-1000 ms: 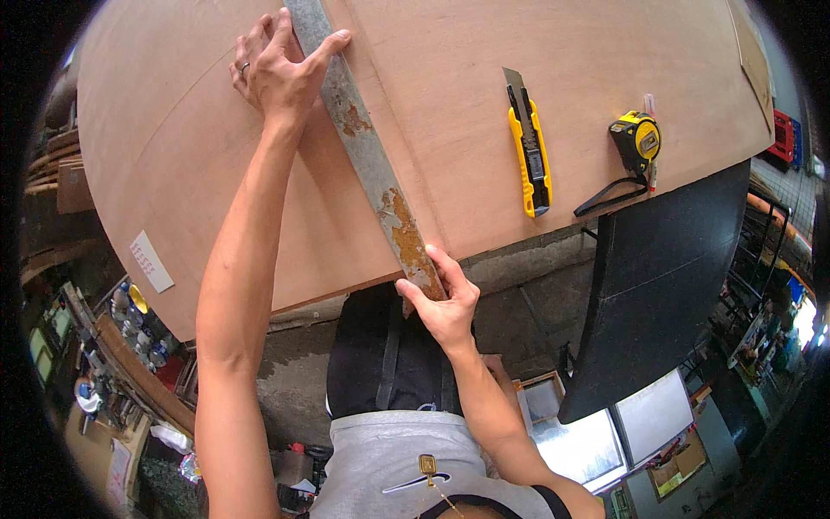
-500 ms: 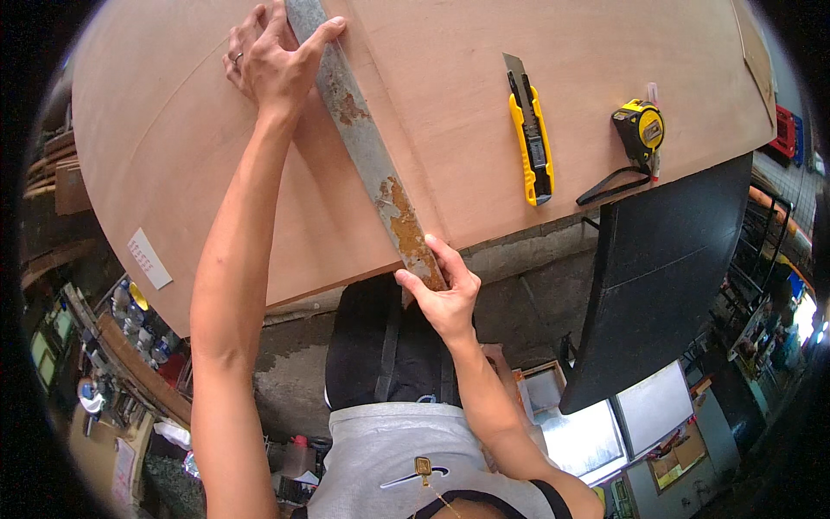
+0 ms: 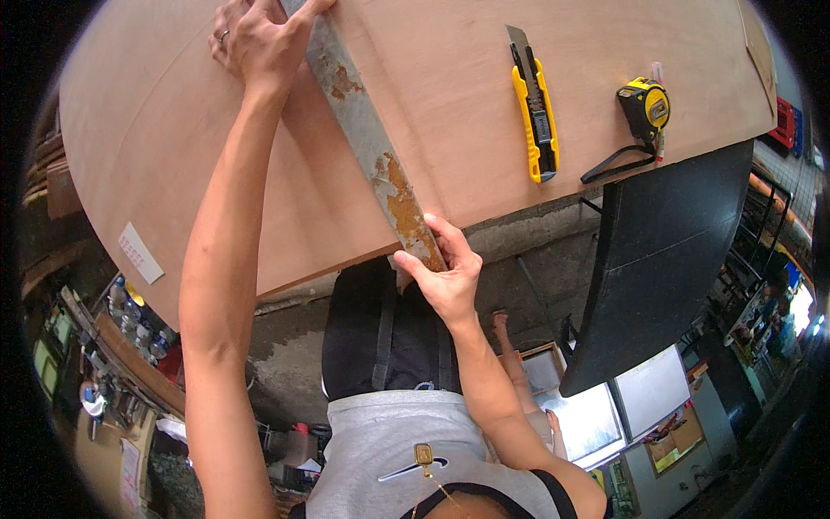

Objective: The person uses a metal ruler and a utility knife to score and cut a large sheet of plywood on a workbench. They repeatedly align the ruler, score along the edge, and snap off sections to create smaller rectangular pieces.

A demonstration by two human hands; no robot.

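Note:
A long flat metal bar (image 3: 356, 121), grey with patches of rust and peeling coating, lies slantwise across a light brown wooden sheet (image 3: 458, 104). My left hand (image 3: 264, 39), with a ring on one finger, grips the bar's far part, thumb over one edge and fingers at the other; the bar's far end is cut off by the picture. The near end juts past the sheet's front edge, where my right hand (image 3: 451, 275) pinches it between thumb and fingers. Right of the bar lies a yellow and black utility knife (image 3: 538, 121), its blade out and pointing away from me.
A yellow and black tape measure (image 3: 645, 105) with a black strap rests farther right, over a slim pen-like stick. A white label (image 3: 140, 253) is on the sheet's left part. A black panel (image 3: 666, 259) stands below the right edge. Another person's bare limb (image 3: 512, 359) shows beyond my right forearm.
The sheet, bar and tools sit slightly higher in the picture as the view shifts. Both hands keep their grip on the bar. More of the other person's limb shows.

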